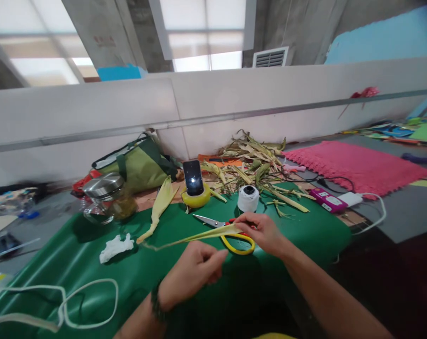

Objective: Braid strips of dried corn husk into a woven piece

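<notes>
My right hand (263, 231) pinches the wide end of a long, pale corn husk strip (213, 232), which tapers away to the left over the green mat. My left hand (195, 269) is curled closed in front of the strip, thumb towards the right; whatever its fingers hold, if anything, is hidden. Scissors (207, 220) with red and yellow handles lie open on the mat, partly behind my right hand. A white spool (248, 201) stands just beyond them. Another corn husk (160, 207) rests farther left, beside a crumpled white tissue (116, 246).
A phone (192, 177) leans on a yellow roll (196, 197). Behind lie a heap of dried husks (252, 153) and a green bag (139, 162). A glass jar (105, 188) stands left, near white-framed glasses (89, 325). A magenta box (328, 200) and pink cloth (358, 167) lie right.
</notes>
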`<state>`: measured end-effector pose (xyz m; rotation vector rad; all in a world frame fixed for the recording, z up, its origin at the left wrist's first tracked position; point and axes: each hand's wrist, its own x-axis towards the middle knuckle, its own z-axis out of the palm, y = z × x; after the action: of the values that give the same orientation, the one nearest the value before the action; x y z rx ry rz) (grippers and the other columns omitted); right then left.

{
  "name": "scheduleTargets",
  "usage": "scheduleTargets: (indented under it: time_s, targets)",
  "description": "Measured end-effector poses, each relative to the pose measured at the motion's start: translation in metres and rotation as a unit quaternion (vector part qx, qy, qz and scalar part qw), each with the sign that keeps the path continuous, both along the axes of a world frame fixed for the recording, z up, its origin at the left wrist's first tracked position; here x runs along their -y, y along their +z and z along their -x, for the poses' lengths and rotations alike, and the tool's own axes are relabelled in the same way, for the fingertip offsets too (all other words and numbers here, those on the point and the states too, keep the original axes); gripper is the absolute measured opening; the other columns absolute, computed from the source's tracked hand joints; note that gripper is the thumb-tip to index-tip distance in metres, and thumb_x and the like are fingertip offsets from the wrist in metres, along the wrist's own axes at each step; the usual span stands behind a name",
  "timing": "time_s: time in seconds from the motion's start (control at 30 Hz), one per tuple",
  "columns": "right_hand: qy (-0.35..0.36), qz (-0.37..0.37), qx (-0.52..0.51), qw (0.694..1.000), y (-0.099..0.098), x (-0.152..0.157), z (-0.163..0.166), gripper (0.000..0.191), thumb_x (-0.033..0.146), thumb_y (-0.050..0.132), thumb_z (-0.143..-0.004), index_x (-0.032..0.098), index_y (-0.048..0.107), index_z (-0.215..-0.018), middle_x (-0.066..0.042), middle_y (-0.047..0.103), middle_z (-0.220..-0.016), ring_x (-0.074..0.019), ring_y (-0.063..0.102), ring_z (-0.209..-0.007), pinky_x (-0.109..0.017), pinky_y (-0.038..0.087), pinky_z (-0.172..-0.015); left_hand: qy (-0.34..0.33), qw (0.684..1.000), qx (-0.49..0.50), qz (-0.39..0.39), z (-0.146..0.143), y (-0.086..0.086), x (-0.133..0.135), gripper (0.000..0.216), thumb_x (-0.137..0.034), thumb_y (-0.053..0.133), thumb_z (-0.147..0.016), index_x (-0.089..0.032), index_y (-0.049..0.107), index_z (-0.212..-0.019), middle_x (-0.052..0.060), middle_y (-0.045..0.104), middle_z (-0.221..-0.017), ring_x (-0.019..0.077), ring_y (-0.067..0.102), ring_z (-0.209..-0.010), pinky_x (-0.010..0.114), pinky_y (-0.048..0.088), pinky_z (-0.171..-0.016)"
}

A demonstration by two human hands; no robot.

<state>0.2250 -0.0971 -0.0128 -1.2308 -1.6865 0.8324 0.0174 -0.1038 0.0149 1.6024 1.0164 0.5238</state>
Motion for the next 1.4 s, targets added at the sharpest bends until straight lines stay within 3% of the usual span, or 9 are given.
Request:
scheduleTargets:
  time_s: [0.13,0.27,0.47,0.57,0.67,0.83,1.0,1.23,1.4]
  targets:
    - [0.109,-0.006,0.041,0.993,0.01,0.009,0.007,0.022,0.031,0.057,-0.083,0.016,0.071,-0.074,-0.003,0.066,-0.067,-0.0125,0.055,-0.062,-0.023,0.04,-0.058,0.126,0.968,0.041,-0.215,-0.002,0.016,0.007,0.017,-0.038,0.077,-0.066,-0.025,0.077,-0.077,0.007,0.073,-0.081,0.0229,0.062,-0.078,0.026,0.047,-0.063]
    - [0.126,0.032,-0.001,0.992,0.014,0.013,0.013,0.022,0.034,0.06,-0.083,0.015,0.068,-0.086,0.002,0.057,-0.06,-0.0092,0.047,-0.054,-0.021,0.036,-0.051,-0.016,0.998,0.038,-0.05,-0.008,-0.002,-0.004,0.033,-0.046,0.066,-0.076,-0.018,0.069,-0.058,0.002,0.06,-0.055,0.0136,0.052,-0.053,0.022,0.041,-0.051]
    - [0.117,0.091,-0.092,0.985,-0.012,-0.009,-0.013,0.033,0.043,0.057,-0.084,0.016,0.058,-0.104,-0.004,0.065,-0.081,-0.0133,0.059,-0.068,-0.026,0.048,-0.064,0.08,0.987,0.108,0.086,0.0,-0.033,-0.005,0.039,-0.05,0.075,-0.065,-0.015,0.059,-0.063,-0.001,0.061,-0.056,0.0069,0.05,-0.042,0.018,0.038,-0.043]
    - [0.025,0.071,0.08,0.994,-0.029,-0.015,-0.018,0.028,0.033,0.049,-0.088,0.015,0.058,-0.108,-0.01,0.067,-0.096,-0.0188,0.062,-0.083,-0.033,0.049,-0.077,0.153,0.97,0.141,0.124,0.005,-0.038,-0.012,0.041,-0.051,0.076,-0.063,-0.015,0.056,-0.065,-0.003,0.058,-0.051,0.0069,0.05,-0.037,0.017,0.037,-0.039]
    - [0.02,0.043,0.308,0.95,-0.036,-0.013,-0.008,0.033,0.018,0.053,-0.082,0.014,0.059,-0.114,-0.015,0.062,-0.113,-0.0254,0.059,-0.102,-0.035,0.044,-0.085,0.209,0.946,0.182,0.167,0.006,-0.041,-0.021,0.036,-0.041,0.079,-0.062,-0.015,0.055,-0.068,0.001,0.065,-0.06,0.0082,0.058,-0.044,0.016,0.041,-0.042]
    - [0.011,0.083,0.455,0.887,-0.025,-0.011,0.006,0.056,0.009,0.053,-0.071,0.014,0.051,-0.127,-0.015,0.065,-0.102,-0.0255,0.063,-0.086,-0.028,0.038,-0.063,0.221,0.944,0.189,0.153,0.01,-0.045,-0.025,0.034,-0.039,0.078,-0.064,-0.014,0.056,-0.071,0.003,0.069,-0.066,0.0086,0.06,-0.046,0.018,0.044,-0.046]
    - [-0.026,0.124,0.363,0.923,-0.024,0.004,-0.018,0.051,0.018,0.055,-0.073,0.021,0.051,-0.124,-0.006,0.068,-0.08,-0.0234,0.064,-0.071,-0.028,0.04,-0.06,0.246,0.955,0.155,0.06,0.023,-0.041,-0.017,0.037,-0.047,0.072,-0.068,-0.017,0.051,-0.065,-0.002,0.063,-0.055,0.0059,0.047,-0.036,0.018,0.035,-0.039]
    - [-0.043,0.073,0.019,0.996,-0.054,0.05,-0.056,0.047,0.061,0.055,-0.08,0.025,0.055,-0.11,-0.009,0.064,-0.086,-0.0239,0.064,-0.074,-0.035,0.053,-0.064,0.224,0.957,0.175,0.065,0.029,-0.028,-0.008,0.032,-0.04,0.076,-0.064,-0.015,0.058,-0.073,0.003,0.069,-0.065,0.0086,0.057,-0.049,0.021,0.045,-0.052]
    - [0.12,0.111,0.025,0.986,-0.029,0.066,-0.063,0.078,0.064,0.068,-0.069,0.027,0.044,-0.134,-0.017,0.062,-0.12,-0.0338,0.06,-0.115,-0.043,0.053,-0.09,0.202,0.959,0.176,0.09,0.023,-0.029,-0.003,0.035,-0.044,0.076,-0.066,-0.015,0.057,-0.072,0.006,0.072,-0.068,0.0133,0.065,-0.053,0.024,0.05,-0.056]
